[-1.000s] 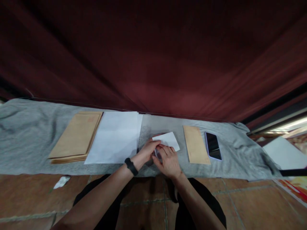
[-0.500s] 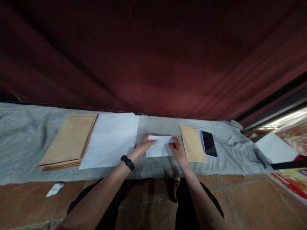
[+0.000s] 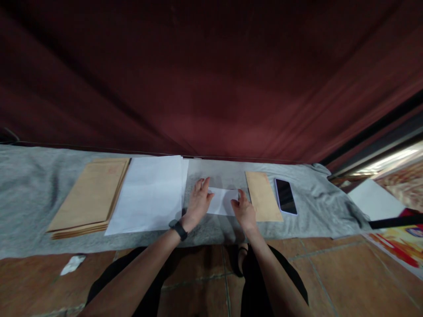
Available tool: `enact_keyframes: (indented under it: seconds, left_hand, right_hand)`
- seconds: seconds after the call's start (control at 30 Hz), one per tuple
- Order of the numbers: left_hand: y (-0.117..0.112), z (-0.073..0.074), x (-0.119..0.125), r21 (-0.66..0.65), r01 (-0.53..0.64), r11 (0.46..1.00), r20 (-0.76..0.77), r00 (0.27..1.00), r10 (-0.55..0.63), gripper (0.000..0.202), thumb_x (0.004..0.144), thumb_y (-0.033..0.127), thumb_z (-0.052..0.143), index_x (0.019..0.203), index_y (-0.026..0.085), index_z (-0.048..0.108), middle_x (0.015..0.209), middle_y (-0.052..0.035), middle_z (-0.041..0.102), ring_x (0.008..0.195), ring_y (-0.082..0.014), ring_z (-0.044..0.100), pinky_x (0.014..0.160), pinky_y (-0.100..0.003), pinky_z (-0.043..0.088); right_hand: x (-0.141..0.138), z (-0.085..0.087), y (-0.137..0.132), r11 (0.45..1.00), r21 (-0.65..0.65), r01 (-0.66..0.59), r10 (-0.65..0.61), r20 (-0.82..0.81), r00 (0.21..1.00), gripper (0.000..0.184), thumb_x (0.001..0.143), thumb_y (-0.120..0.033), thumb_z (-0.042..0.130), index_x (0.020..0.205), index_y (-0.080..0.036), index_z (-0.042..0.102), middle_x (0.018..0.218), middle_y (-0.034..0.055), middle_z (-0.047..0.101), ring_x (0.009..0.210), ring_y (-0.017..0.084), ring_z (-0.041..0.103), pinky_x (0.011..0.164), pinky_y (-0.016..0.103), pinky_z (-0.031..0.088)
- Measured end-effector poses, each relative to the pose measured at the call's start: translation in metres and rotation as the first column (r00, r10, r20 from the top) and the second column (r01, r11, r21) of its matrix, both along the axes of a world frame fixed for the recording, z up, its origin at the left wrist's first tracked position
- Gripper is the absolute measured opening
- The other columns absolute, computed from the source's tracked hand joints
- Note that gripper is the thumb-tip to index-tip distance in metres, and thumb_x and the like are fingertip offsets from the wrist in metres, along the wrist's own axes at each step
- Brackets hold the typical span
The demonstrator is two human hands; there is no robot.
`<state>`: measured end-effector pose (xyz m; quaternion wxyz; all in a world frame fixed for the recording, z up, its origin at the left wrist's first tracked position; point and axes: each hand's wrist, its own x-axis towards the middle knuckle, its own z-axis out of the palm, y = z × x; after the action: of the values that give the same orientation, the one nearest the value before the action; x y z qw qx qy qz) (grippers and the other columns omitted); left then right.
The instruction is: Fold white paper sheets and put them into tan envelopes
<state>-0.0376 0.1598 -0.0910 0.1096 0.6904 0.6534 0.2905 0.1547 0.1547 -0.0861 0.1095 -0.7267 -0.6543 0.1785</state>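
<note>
A small folded sheet of white paper (image 3: 222,201) lies in front of me on the grey cloth. My left hand (image 3: 198,199), with a black watch on its wrist, is at the paper's left end. Its fingers are stretched out and the thumb rests by the paper's edge. At the right end, my right hand (image 3: 245,208) pinches the paper between thumb and fingers. Just right of that hand lies a single brown envelope (image 3: 264,198). To the left of my left hand is a stack of large white sheets (image 3: 145,196).
A stack of brown envelopes (image 3: 89,193) lies at the left on the grey cloth (image 3: 23,198). A phone (image 3: 286,197) with a pale purple case is on the right. Dark red fabric (image 3: 211,88) rises behind. A crumpled white scrap (image 3: 72,264) lies on the tiled floor (image 3: 346,273).
My left hand has let go of the paper's left end and spread its fingers upward. The right hand keeps its place at the right end. The view has shifted slightly.
</note>
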Motion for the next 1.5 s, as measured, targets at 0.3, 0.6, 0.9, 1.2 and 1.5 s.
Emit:
enact_keyframes:
  seconds: [0.3,0.6,0.9,1.2,1.5]
  left_hand:
    - [-0.049,-0.022,0.027,0.005,0.298,0.955,-0.358,0.892,-0.277,0.061,0.1,0.049,0.041,0.151,0.016,0.038,0.161,-0.0126,0.032,0.151,-0.0288,0.023,0.121,-0.051,0.023]
    - [-0.048,-0.046,0.026,0.014,0.295,0.955,-0.428,0.865,-0.261,0.06,0.096,0.021,0.039,0.155,0.013,0.03,0.159,-0.0152,0.035,0.15,-0.0254,0.026,0.123,-0.049,0.02]
    - [-0.049,-0.04,0.032,-0.049,0.116,0.992,-0.444,0.887,-0.126,0.061,0.095,0.016,0.033,0.155,0.008,0.027,0.161,-0.0163,0.03,0.152,-0.0265,0.019,0.123,-0.049,0.019]
    - [-0.043,-0.038,0.025,-0.037,-0.043,0.998,-0.391,0.92,0.025,0.059,0.098,0.029,0.03,0.153,0.005,0.032,0.159,-0.0193,0.032,0.15,-0.0272,0.024,0.122,-0.049,0.022]
    - [-0.05,-0.025,0.025,-0.016,-0.038,0.999,-0.382,0.924,0.029,0.07,0.096,0.055,0.039,0.148,0.008,0.042,0.157,-0.0207,0.036,0.148,-0.0311,0.03,0.12,-0.048,0.022]
  right_hand:
    - [-0.003,-0.002,-0.005,0.988,0.14,-0.057,0.042,0.109,0.993,0.047,0.098,-0.029,0.048,0.142,-0.014,0.044,0.107,0.0144,0.073,0.096,0.026,0.071,0.079,0.033,0.051]
    - [-0.031,-0.018,-0.016,0.821,0.423,-0.384,0.462,-0.097,0.882,0.048,0.104,-0.033,0.032,0.144,-0.013,0.049,0.148,0.013,0.051,0.138,0.021,0.045,0.116,0.038,0.037]
    - [-0.039,-0.033,-0.02,0.835,0.325,-0.444,0.447,0.071,0.892,0.051,0.107,-0.035,0.023,0.152,-0.017,0.039,0.156,0.0089,0.041,0.148,0.019,0.032,0.121,0.043,0.025]
    - [-0.027,-0.036,-0.019,0.83,0.32,-0.456,0.391,0.248,0.886,0.05,0.105,-0.035,0.035,0.151,-0.015,0.04,0.158,0.0142,0.035,0.148,0.024,0.032,0.12,0.045,0.027]
    - [-0.005,-0.035,-0.011,0.838,0.294,-0.46,0.362,0.332,0.871,0.053,0.103,-0.037,0.041,0.152,-0.016,0.038,0.158,0.0158,0.035,0.145,0.027,0.036,0.117,0.045,0.031]
